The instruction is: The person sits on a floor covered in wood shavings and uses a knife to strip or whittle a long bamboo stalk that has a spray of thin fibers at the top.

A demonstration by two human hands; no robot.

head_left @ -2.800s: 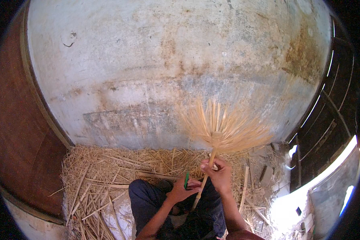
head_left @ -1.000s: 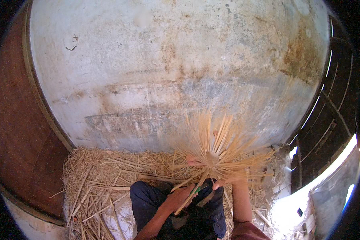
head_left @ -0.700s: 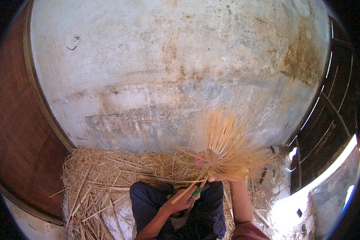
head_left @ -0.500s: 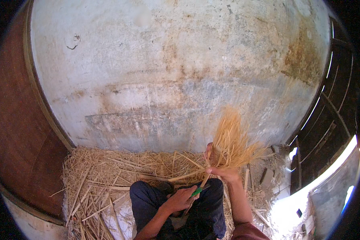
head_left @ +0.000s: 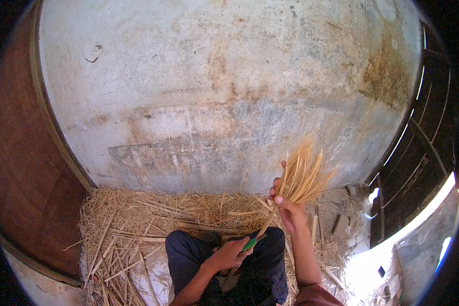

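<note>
My right hand [head_left: 291,213] is raised in front of the wall, its fingers closed round a fan-shaped bunch of dry straw [head_left: 303,178]. The bunch's frayed tips point up and away from me. From its base a pale stem [head_left: 268,221] slants down toward my lap. There my left hand [head_left: 228,254] is closed on a small green tool [head_left: 250,245] at the stem's lower end. Its exact kind is not clear, and most of it is hidden by my fingers. Whether the left fingers also grip the stem cannot be told.
My bent legs in dark trousers [head_left: 182,250] take up the near middle. Loose straw and stalks [head_left: 122,224] cover the floor around me. A stained wall [head_left: 214,117] stands ahead, a brown panel [head_left: 30,153] at left. A block [head_left: 340,225] lies at right, near dark boards [head_left: 418,153].
My right hand has shifted up and slightly right, its fingers now wrapped around the bunch's base. A side strand that stuck out leftward no longer shows there. My left hand has hardly moved.
</note>
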